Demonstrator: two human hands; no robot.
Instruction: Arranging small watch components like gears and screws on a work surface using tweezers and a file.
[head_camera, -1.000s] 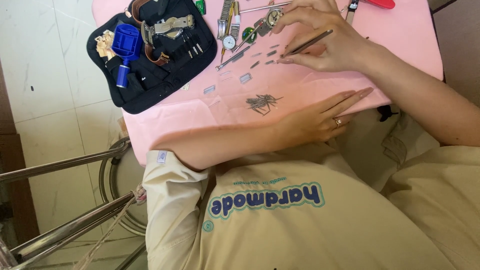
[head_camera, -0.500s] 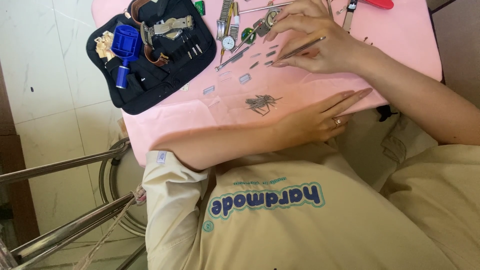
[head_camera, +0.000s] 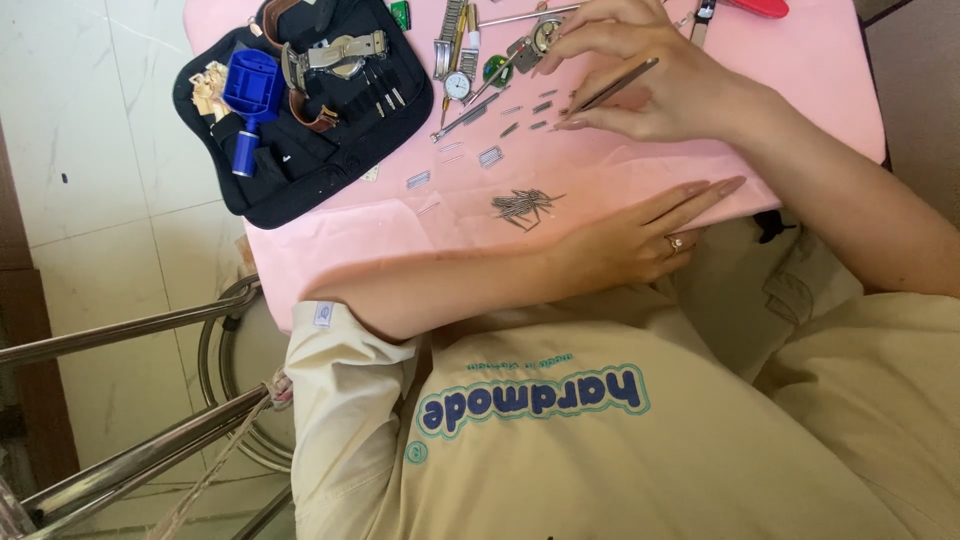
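While the left hand (head_camera: 640, 235) lay open, flat on the pink bench (head_camera: 820, 80), the right hand (head_camera: 650, 85) at 12 o'clock stayed gripping tweezers (head_camera: 610, 88).

A pink table (head_camera: 800, 70) is carrying a black tool pouch (head_camera: 300, 170) at its left end. Small metal links (head_camera: 490, 155) are lying scattered at the middle, a heap of thin pins (head_camera: 525, 205) is sitting near the front edge, and a small watch face (head_camera: 458, 86) is lying farther back.
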